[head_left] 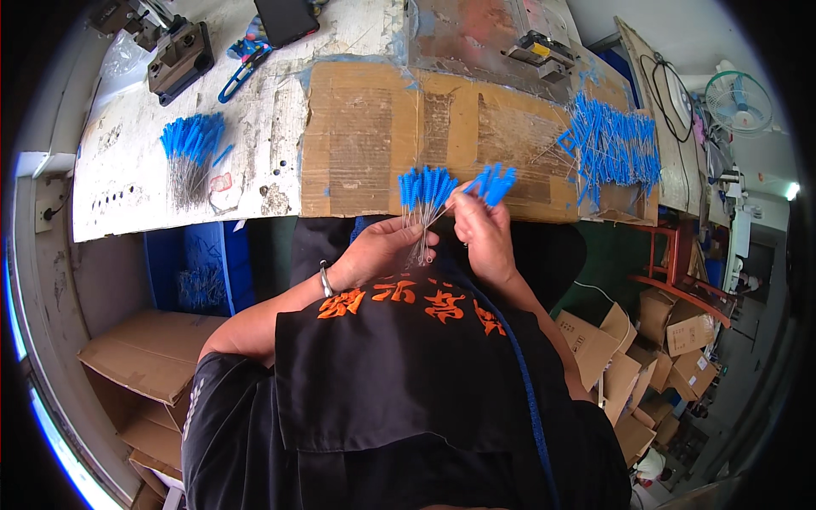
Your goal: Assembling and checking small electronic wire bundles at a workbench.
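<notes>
My left hand [384,248] grips a bundle of thin wire brushes with blue bristle tips [425,189] by their wire stems, tips fanned upward over the table's near edge. My right hand [480,229] holds a smaller bunch of the same blue-tipped brushes [493,183] just right of that bundle, almost touching it. Both hands hover above my lap, in front of a black apron with orange characters [408,357]. A metal bracelet [325,279] sits on my left wrist.
A worn workbench with a cardboard sheet [365,144] carries a sorted brush pile at left [191,153] and a large loose pile at right [616,149]. Metal tools [178,55], blue clippers [242,72], a blue bin [200,272], cardboard boxes [144,365] and a fan [738,102] surround me.
</notes>
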Tool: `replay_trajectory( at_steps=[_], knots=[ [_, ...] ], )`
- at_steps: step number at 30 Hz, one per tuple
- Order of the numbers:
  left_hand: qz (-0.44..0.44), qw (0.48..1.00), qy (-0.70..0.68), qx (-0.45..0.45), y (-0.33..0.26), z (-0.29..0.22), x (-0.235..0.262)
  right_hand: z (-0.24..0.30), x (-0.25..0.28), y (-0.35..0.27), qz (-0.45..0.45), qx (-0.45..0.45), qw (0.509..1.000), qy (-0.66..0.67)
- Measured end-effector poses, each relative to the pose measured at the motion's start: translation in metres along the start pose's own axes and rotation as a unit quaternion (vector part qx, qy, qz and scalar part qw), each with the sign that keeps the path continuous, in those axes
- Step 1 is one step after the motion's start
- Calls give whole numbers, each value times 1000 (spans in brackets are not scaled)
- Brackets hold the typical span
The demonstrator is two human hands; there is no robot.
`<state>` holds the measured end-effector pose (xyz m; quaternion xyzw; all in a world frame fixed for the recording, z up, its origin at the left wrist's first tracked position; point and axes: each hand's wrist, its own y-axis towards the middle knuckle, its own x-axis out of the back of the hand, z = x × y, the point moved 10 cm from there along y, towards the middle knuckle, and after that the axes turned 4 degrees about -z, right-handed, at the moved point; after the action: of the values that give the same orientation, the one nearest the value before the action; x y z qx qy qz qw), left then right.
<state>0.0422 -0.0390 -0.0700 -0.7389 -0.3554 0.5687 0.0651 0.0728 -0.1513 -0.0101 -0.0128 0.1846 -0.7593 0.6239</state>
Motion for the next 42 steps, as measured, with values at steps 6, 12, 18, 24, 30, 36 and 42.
replay_trajectory(
  at_steps=[6, 12, 18, 24, 30, 36, 42],
  knots=[
    [0, 1000, -17, 12, -1, -3, -5, 21, 23, 5, -81, 66, 991, 86],
    [-24, 998, -31, 46, -4, -1, -8, 10, 34, 7, -50, 56, 989, 128],
    [-82, 993, 85, 16, -1, 0, 11, -4, 21, -13, -20, -6, 996, 92],
    [-57, 996, 67, 15, -6, -5, -1, -28, 25, -24, -13, -93, 981, 170],
    [-31, 996, 85, -5, -6, -6, -2, -37, 23, -26, -11, -137, 987, 77],
    [-8, 998, 61, 4, -7, -4, -4, -28, 0, -20, 11, -116, 993, 22],
    [-14, 996, 82, 18, -8, -4, -10, -39, -5, -15, 26, -104, 994, 23]
  ],
)
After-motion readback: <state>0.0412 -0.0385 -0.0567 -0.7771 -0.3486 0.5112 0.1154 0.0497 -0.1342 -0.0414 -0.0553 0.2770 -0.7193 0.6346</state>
